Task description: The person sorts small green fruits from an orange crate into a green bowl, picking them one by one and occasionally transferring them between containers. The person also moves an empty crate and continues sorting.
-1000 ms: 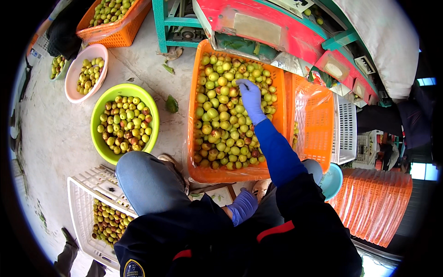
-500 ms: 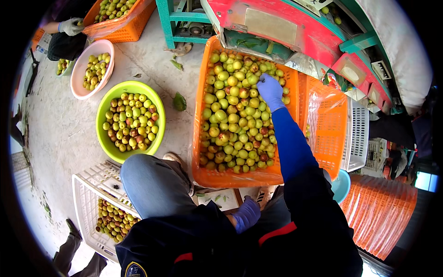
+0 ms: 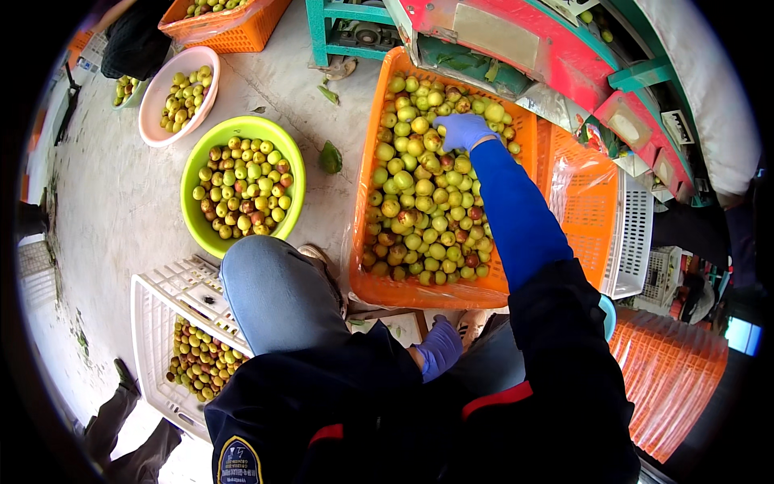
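Observation:
A large orange crate (image 3: 524,141), lined with clear plastic, stands before me and holds many green, yellow and brown-flecked jujubes (image 3: 419,194). My right hand (image 3: 468,131), in a purple glove and blue sleeve, reaches into its far right part. The fingers bend down among the fruit, closed around a jujube at the fingertips; the palm side is hidden. My left hand (image 3: 440,350), also gloved in purple, rests near my lap below the crate's near edge. Its fingers are curled in, and no thing shows in it.
A lime-green basin (image 3: 190,211) and a pink basin (image 3: 145,121) of jujubes sit on the floor to the left. A white crate (image 3: 149,339) stands near my knee. A red and green machine (image 3: 556,60) borders the far side; stacked orange crates (image 3: 673,371) are at right.
The view has shifted, moving the crate up and right in the picture. My right hand has moved left over the fruit and turned flatter. My left hand stays near my lap.

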Action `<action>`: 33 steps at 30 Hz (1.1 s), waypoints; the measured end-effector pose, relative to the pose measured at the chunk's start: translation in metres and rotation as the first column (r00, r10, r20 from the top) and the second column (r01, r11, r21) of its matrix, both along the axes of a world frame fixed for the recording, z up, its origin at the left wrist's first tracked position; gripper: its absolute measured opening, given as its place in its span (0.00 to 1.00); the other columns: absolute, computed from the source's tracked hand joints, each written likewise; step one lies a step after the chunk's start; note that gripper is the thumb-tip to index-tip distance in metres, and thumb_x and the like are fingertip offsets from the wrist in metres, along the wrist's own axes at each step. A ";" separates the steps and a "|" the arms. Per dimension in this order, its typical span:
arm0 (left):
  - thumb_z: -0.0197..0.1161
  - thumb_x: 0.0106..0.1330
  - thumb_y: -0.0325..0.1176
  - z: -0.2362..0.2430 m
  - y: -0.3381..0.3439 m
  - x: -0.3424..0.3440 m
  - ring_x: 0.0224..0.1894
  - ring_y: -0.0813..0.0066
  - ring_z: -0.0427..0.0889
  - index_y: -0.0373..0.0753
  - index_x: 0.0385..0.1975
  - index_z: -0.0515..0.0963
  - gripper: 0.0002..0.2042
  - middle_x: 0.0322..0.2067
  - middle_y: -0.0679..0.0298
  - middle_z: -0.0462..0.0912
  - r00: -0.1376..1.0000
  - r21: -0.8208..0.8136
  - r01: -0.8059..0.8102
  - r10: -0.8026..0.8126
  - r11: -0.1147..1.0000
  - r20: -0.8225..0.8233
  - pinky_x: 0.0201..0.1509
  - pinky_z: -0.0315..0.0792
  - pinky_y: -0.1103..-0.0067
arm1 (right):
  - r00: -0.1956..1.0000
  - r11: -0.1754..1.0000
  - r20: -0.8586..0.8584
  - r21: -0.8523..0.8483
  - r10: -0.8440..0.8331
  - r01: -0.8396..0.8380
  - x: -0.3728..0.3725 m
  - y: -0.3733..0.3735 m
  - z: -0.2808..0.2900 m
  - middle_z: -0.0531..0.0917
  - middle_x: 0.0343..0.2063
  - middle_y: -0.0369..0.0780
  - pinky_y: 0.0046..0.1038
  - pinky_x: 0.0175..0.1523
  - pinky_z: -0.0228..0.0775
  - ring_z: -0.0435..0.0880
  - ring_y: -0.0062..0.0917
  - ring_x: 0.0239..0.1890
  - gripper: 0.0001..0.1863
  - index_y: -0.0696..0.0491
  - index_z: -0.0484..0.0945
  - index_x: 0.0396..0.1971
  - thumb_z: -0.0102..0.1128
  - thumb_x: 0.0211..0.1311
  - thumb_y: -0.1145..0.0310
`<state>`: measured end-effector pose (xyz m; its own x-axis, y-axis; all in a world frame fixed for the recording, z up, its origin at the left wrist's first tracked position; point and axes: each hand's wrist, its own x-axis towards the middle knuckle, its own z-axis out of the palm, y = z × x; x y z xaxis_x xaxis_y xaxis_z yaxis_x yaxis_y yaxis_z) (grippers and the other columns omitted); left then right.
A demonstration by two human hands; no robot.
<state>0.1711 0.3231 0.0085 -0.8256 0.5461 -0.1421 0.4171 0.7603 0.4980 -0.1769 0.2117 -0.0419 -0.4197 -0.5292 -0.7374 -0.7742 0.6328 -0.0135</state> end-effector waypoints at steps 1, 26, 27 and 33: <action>0.47 0.62 0.31 -0.002 0.000 -0.002 0.22 0.74 0.72 0.38 0.24 0.74 0.09 0.20 0.62 0.74 1.000 0.009 -0.004 0.004 1.000 0.030 0.33 0.70 0.75 | 0.996 0.997 -0.087 -0.070 0.025 -0.032 0.009 0.005 -0.005 0.78 0.39 0.39 0.35 0.45 0.69 0.78 0.34 0.42 0.23 0.42 0.72 0.45 0.61 0.44 0.62; 0.47 0.63 0.32 0.004 -0.001 -0.035 0.32 0.73 0.76 0.40 0.35 0.76 0.09 0.31 0.66 0.79 0.774 0.027 0.100 -0.095 0.995 0.626 0.42 0.71 0.75 | 0.896 0.722 0.056 -0.572 -0.440 0.390 0.186 0.079 -0.003 0.73 0.39 0.40 0.34 0.41 0.71 0.77 0.34 0.37 0.20 0.48 0.74 0.41 0.61 0.48 0.56; 0.47 0.63 0.32 0.006 -0.002 -0.038 0.32 0.73 0.76 0.40 0.35 0.76 0.09 0.32 0.66 0.80 0.740 0.024 0.115 -0.101 0.993 0.665 0.42 0.71 0.75 | 0.925 0.738 0.082 -0.578 -0.372 0.348 0.191 0.072 0.005 0.73 0.40 0.40 0.33 0.42 0.70 0.77 0.34 0.38 0.20 0.48 0.74 0.40 0.61 0.48 0.55; 0.50 0.61 0.36 -0.022 0.010 -0.021 0.36 0.69 0.75 0.41 0.38 0.75 0.11 0.36 0.64 0.78 0.925 0.173 -0.068 -0.003 0.983 0.381 0.44 0.70 0.72 | 0.999 0.938 0.040 -0.346 -0.013 0.026 0.208 0.028 -0.023 0.71 0.37 0.43 0.35 0.42 0.70 0.77 0.35 0.39 0.20 0.47 0.78 0.36 0.62 0.41 0.54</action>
